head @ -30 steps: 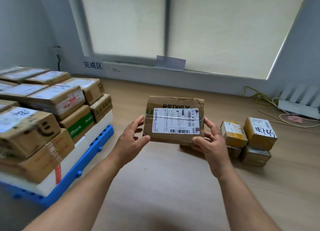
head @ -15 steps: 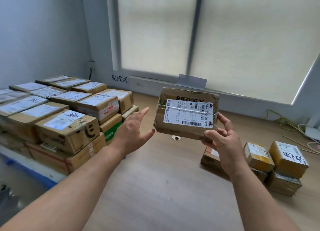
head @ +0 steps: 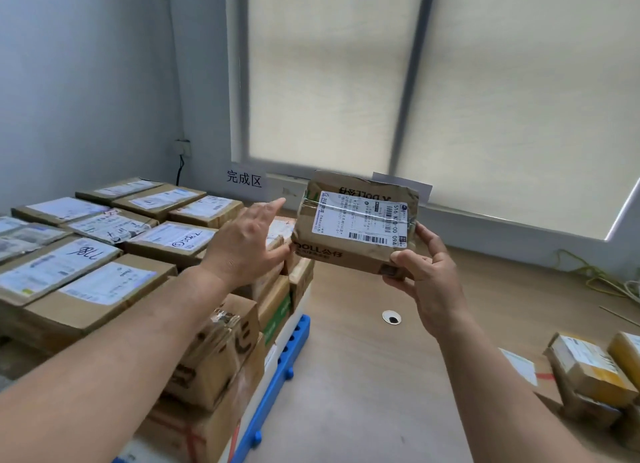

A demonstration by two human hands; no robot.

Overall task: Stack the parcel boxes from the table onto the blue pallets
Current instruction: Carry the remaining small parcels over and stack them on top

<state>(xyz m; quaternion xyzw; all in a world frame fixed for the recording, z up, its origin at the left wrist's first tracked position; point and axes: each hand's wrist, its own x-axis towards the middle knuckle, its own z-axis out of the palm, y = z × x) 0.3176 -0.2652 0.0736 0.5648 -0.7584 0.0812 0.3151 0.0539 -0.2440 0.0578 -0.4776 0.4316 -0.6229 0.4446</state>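
1 parcel box (head: pixel 356 225) is gripped by the right hand (head: pixel 429 279), left hand (head: pixel 242 247) outstretched.

Parcel sorting room: labelled boxes (head: pixel 104 254) stacked on a blue pallet (head: pixel 277 376) (wall sign (head: pixel 244 184) behind).

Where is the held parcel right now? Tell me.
In the head view the parcel is mid-air at centre, gripped by the right hand, just right of the open left hand.

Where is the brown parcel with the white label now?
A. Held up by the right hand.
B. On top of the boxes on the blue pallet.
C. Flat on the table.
A: the right hand grips the lower right corner of the parcel, which is lifted clear above the table.
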